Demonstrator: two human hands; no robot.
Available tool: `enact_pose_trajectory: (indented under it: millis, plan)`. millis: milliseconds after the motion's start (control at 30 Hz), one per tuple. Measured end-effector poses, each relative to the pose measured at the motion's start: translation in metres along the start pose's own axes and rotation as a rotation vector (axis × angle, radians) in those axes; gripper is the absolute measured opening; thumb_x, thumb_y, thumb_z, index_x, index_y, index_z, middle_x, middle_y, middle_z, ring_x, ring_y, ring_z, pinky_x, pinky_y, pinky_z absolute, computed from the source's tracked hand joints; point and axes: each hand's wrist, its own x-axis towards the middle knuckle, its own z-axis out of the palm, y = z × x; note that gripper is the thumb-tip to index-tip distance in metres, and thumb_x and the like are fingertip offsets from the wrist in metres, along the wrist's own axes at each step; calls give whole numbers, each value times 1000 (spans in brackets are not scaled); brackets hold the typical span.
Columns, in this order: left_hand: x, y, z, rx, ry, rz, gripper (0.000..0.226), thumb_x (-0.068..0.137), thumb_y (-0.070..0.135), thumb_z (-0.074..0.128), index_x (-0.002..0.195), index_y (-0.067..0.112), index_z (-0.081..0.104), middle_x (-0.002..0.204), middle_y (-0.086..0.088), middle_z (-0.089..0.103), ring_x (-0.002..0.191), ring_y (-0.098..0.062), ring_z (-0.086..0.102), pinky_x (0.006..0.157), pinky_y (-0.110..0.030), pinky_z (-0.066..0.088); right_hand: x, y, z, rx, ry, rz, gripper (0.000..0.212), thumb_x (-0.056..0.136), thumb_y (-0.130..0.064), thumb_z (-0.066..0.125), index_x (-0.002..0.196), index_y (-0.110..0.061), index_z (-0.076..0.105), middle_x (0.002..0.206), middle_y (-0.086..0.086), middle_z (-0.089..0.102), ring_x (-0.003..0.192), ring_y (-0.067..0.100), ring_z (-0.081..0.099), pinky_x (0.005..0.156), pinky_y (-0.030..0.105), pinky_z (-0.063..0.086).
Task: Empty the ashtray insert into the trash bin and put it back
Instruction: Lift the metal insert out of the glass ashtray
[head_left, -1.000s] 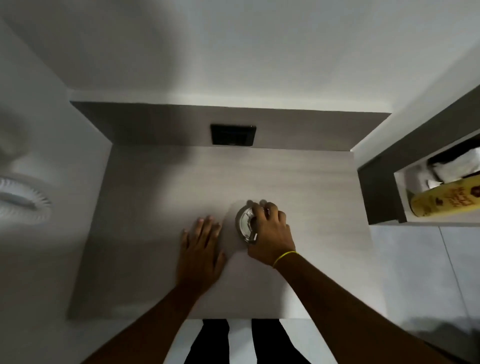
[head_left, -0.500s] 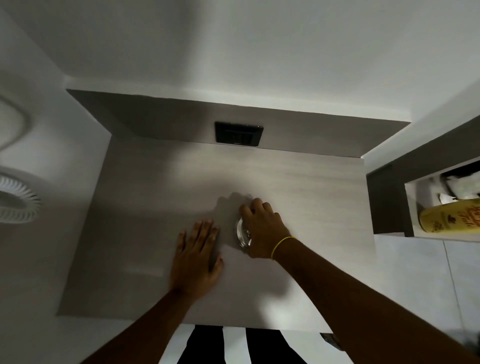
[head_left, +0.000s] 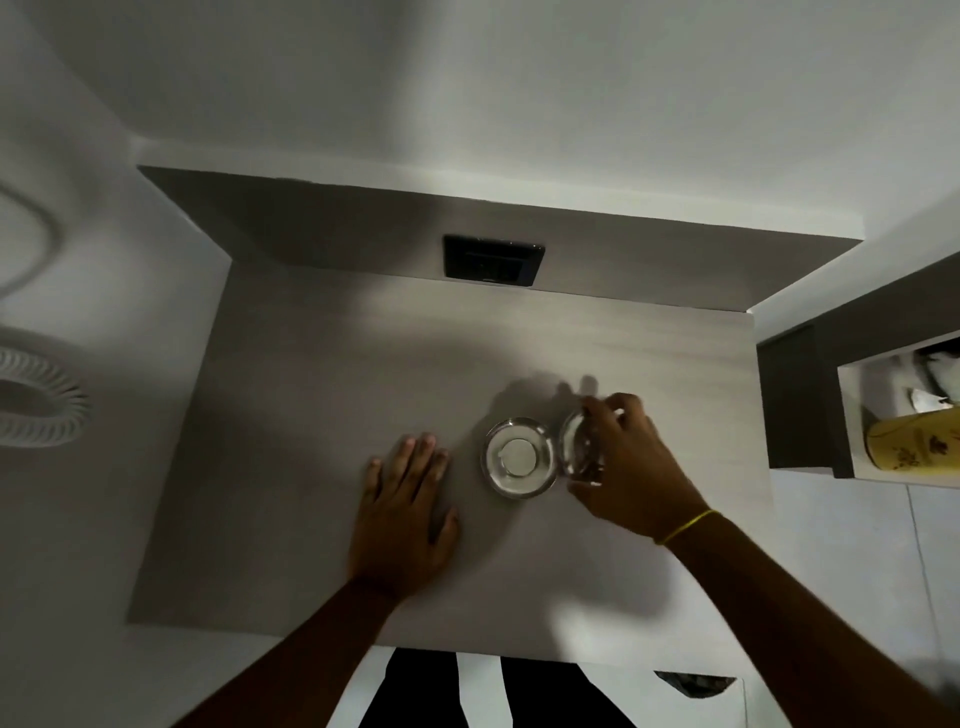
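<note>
A round metal ashtray base (head_left: 518, 457) with a pale disc in its middle sits on the grey table (head_left: 322, 415). Just right of it, my right hand (head_left: 623, 462) grips the ashtray insert (head_left: 579, 447), a shiny round piece held tilted on edge and lifted clear of the base, with dark bits inside it. My left hand (head_left: 405, 499) lies flat on the table, fingers spread, a short gap left of the base. No trash bin is clearly in view.
A black socket plate (head_left: 492, 260) is set in the table's back panel. A dark shelf unit (head_left: 857, 405) at the right holds a yellow bottle (head_left: 914, 441). A white ribbed ring (head_left: 36, 410) lies at the left. A dark object (head_left: 693, 683) shows on the floor below.
My right hand has lifted the insert off the base and moved it right, uncovering the base. My left hand has stayed flat on the table.
</note>
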Motion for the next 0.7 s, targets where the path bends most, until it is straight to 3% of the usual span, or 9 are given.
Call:
enact_pose_trajectory:
  millis: [267, 500, 600, 700]
  plan:
    - [-1, -5, 6, -14, 15, 10, 78, 96, 53, 54, 166, 22, 37, 179, -5, 28, 168, -27, 15, 130, -63, 19, 8, 21, 16, -164, -46, 60, 115, 71, -27, 86, 166, -12, 23, 162, 14, 32, 149, 39, 37, 107, 53, 55]
    - [-3, -3, 0, -41, -15, 23, 81, 95, 54, 55, 165, 18, 38, 179, -8, 28, 168, -30, 14, 130, -64, 17, 3, 22, 22, -265, -49, 67, 111, 75, -39, 78, 167, -13, 22, 172, 9, 25, 160, 33, 25, 114, 56, 47]
    - [-19, 5, 2, -115, -42, 172, 83, 93, 49, 60, 166, 18, 35, 179, -6, 27, 168, -30, 14, 129, -67, 18, 3, 8, 24, -280, 78, 70, 85, 81, -41, 67, 158, -18, 40, 165, 5, 40, 154, 33, 38, 105, 58, 48]
    - [-53, 45, 7, -126, -115, 430, 91, 86, 45, 63, 168, 23, 31, 180, 2, 22, 169, -24, 11, 126, -61, 22, 13, -8, 32, -287, 156, 6, 51, 89, -39, 49, 134, -21, 62, 137, 1, 64, 124, 32, 59, 92, 46, 49]
